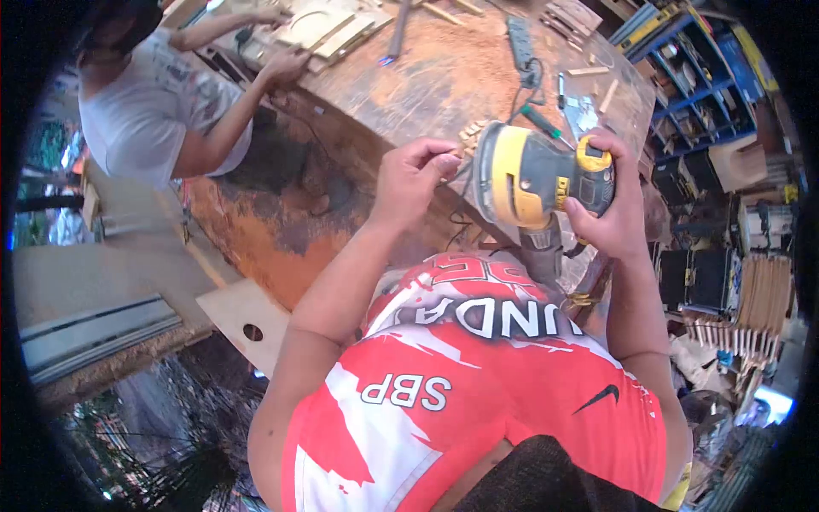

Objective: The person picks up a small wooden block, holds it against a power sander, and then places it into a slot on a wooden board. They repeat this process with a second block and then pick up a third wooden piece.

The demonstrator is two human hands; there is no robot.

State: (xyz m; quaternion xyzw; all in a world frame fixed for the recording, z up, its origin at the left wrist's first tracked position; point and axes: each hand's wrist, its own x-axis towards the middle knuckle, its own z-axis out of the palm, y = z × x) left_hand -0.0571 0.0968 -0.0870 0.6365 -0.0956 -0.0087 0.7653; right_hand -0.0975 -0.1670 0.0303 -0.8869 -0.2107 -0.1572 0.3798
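My right hand (pixel 611 200) is wrapped round the body of a yellow and black random orbital sander (pixel 522 177), its round pad turned on edge towards the left. My left hand (pixel 415 181) is closed in a pinch close to the pad's face. Whatever lies between its fingertips is too small to make out. Several small wooden pieces (pixel 471 131) lie at the bench edge just beyond the pad. Past the sander, a green-handled tool (pixel 541 120) rests on the workbench (pixel 426 81).
Sawdust covers much of the bench, which also holds a power strip (pixel 521 49) and a dark bar-like tool (pixel 397 32). At the left, another person (pixel 162 111) handles wooden frames (pixel 328 34). Blue shelving (pixel 712 90) stands at the right.
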